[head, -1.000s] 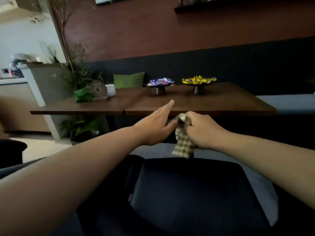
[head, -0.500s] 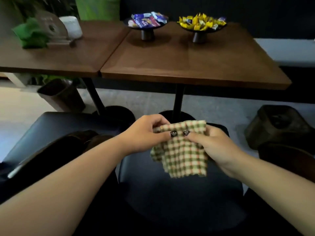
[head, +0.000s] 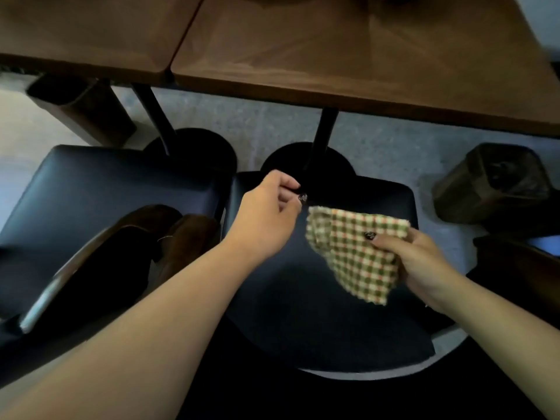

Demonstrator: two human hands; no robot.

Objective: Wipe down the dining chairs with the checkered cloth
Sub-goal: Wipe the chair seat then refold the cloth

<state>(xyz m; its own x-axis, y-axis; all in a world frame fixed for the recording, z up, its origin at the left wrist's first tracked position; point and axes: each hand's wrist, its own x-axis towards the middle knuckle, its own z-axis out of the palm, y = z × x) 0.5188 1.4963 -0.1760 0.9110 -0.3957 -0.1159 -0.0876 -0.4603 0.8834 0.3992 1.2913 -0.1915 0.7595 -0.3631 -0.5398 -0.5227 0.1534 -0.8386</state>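
Note:
The green and cream checkered cloth (head: 354, 253) hangs spread over the black seat of the dining chair (head: 303, 313) right below me. My right hand (head: 415, 265) pinches the cloth at its right side, thumb on top. My left hand (head: 266, 219) is just left of the cloth's top corner, apart from it, with its fingers loosely curled and nothing in them. A second black chair seat (head: 106, 192) stands to the left, its curved wooden backrest (head: 91, 256) near my left forearm.
Two brown wooden tabletops (head: 303, 47) span the top of the view on black pedestal legs (head: 321, 137) with round bases. A dark wooden bin (head: 491, 183) stands on the grey floor at the right, another (head: 85, 110) at the left.
My head has tilted further down, so the table fills the top. My left hand has let go of the cloth and moved left. The right hand alone holds the cloth, now spread wider.

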